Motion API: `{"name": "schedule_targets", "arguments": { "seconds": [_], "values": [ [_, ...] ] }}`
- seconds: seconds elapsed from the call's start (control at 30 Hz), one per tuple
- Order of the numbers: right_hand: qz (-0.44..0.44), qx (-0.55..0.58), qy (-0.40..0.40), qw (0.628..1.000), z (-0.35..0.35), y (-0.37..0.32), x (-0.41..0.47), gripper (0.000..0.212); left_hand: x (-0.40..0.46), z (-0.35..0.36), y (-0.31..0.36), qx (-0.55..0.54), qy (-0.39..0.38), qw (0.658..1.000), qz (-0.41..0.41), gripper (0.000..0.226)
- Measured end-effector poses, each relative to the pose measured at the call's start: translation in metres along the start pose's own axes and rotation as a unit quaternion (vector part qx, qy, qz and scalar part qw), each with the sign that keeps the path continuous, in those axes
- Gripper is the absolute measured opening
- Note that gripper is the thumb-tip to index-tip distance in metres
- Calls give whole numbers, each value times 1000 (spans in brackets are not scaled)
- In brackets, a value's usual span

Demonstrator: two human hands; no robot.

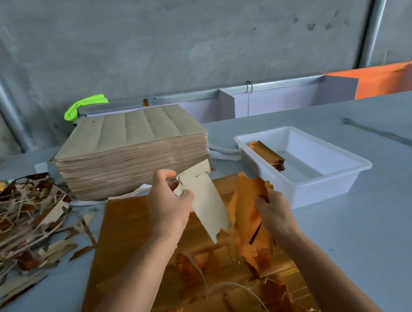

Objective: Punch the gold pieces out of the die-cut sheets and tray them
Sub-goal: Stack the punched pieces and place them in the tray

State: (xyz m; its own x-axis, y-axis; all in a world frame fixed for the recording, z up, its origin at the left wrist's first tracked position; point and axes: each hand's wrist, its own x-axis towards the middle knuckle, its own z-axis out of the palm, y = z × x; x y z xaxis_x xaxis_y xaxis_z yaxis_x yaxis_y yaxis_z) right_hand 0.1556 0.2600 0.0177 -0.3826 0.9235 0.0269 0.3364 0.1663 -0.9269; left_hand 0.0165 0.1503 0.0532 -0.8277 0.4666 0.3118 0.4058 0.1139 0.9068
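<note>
A gold die-cut sheet (131, 232) lies flat in front of me, torn and ragged at its near end. My left hand (169, 204) pinches a punched piece (208, 207) that shows its pale cream back and is held up above the sheet. My right hand (275, 212) grips a bundle of gold pieces (249, 218), tilted and held just right of the cream piece. A white plastic tray (331, 174) stands to the right, with a small stack of gold pieces (268, 153) at its far left end.
A tall stack of uncut sheets (132, 154), brown side up, stands behind the gold sheet. A heap of offcut strips (16, 225) covers the table's left side. Thin scrap strips (232, 292) lie on the sheet's near end. Grey table (389, 224) extends to the right.
</note>
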Motion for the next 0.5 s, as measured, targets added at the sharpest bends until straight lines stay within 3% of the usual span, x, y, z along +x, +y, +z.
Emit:
{"name": "schedule_targets", "arguments": {
  "seconds": [0.07,0.13,0.33,0.43,0.5],
  "values": [
    [-64,-36,26,997,4,-3,-5,33,-4,3,3,81,8,996,28,36],
    [-117,-32,-2,993,11,-7,-14,34,-10,10,6,90,-21,995,25,29],
    [-127,92,-142,977,18,-13,-30,24,-14,22,15,-124,-106,973,-162,29],
    [-190,139,-210,949,12,-7,-30,22,-15,20,18,-185,-145,955,-180,25],
    [-231,105,-196,947,11,-4,-28,13,-15,18,19,-189,-167,952,-174,19]
  ]
}}
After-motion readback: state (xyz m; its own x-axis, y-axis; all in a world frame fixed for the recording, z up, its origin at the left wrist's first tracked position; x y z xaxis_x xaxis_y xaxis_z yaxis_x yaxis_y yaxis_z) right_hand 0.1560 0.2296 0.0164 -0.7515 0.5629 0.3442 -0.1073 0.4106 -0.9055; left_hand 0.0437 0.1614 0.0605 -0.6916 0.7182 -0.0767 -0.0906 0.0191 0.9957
